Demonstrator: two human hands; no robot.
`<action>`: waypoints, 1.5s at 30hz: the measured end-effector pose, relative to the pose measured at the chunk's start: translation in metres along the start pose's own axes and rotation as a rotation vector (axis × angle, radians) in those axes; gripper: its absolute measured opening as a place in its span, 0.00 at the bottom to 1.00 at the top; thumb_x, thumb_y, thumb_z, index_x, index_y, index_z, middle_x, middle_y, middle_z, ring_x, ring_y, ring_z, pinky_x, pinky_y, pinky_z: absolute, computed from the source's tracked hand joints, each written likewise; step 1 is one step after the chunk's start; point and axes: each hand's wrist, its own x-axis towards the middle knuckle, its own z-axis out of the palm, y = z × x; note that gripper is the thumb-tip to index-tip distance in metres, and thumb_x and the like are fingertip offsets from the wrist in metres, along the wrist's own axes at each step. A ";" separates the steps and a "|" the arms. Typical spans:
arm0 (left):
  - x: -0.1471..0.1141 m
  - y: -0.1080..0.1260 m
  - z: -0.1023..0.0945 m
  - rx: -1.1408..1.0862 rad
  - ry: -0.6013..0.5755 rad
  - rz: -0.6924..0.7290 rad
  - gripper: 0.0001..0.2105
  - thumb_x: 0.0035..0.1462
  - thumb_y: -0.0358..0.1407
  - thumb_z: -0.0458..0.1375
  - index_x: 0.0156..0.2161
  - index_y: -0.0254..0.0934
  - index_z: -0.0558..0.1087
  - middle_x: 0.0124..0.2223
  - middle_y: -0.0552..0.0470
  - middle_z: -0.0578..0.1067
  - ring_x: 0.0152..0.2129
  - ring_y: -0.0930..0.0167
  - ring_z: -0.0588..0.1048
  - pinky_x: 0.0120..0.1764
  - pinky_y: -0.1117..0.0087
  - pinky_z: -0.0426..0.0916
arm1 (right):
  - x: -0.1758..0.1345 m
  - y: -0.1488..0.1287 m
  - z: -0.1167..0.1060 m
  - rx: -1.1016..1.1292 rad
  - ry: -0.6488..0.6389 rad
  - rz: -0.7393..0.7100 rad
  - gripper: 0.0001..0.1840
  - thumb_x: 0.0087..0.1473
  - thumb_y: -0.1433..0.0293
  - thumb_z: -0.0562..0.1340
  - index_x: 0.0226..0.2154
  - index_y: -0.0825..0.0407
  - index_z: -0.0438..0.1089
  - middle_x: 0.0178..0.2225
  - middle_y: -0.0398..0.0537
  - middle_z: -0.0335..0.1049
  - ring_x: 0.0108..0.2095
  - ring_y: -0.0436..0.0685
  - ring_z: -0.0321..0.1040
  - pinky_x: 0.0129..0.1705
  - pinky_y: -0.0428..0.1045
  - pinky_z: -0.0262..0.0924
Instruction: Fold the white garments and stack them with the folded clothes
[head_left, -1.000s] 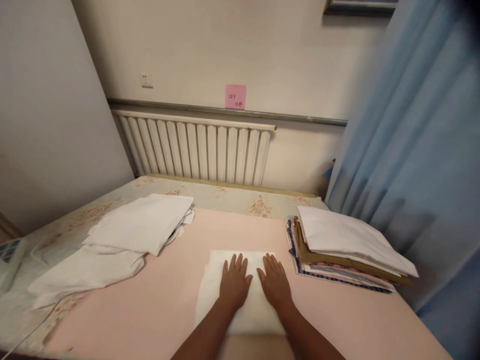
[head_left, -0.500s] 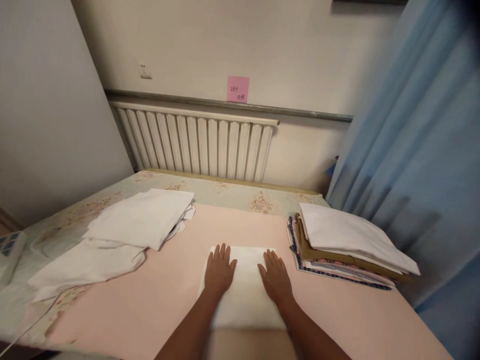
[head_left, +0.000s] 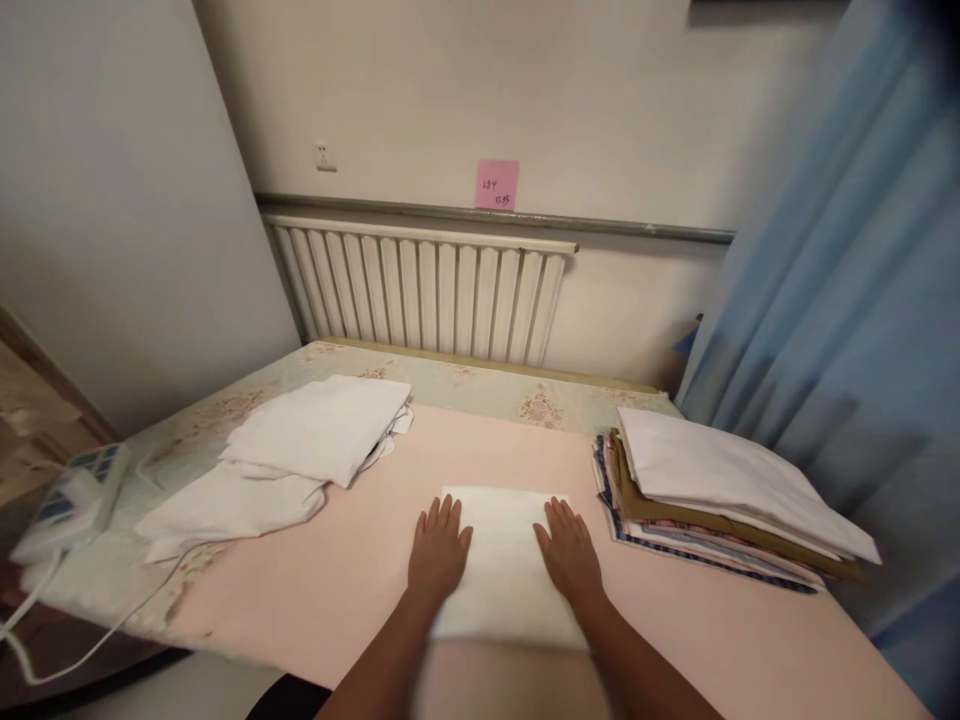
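- At the left of the frame, white garments [head_left: 322,425] lie in a loose, overlapping heap; you appear to have these left, since they look unstacked.
- Lower middle, your left hand [head_left: 439,550] lies palm down at the left edge of the white cloth [head_left: 506,575], fingers extended, gripping nothing.
- The cloth itself rests flat on the pink mat [head_left: 360,590] between your hands, a neat rectangle; its shaping seems nearly done.
- Above it, upper middle, a pink note [head_left: 496,185] carries two short handwritten lines, too small to read surely; you have no legible brand anywhere.
- Your right hand [head_left: 571,552] presses the opposite edge, equally spread, clasping nothing.
- At the right, your folded stack [head_left: 739,475] looks finished, white on top.
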 end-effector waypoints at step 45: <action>-0.086 -0.029 -0.021 0.004 0.054 0.053 0.23 0.64 0.41 0.41 0.62 0.41 0.61 0.64 0.49 0.61 0.62 0.63 0.57 0.60 0.54 0.53 | -0.085 0.026 -0.017 0.011 0.069 -0.046 0.31 0.65 0.55 0.42 0.57 0.55 0.64 0.60 0.55 0.59 0.61 0.63 0.55 0.61 0.60 0.47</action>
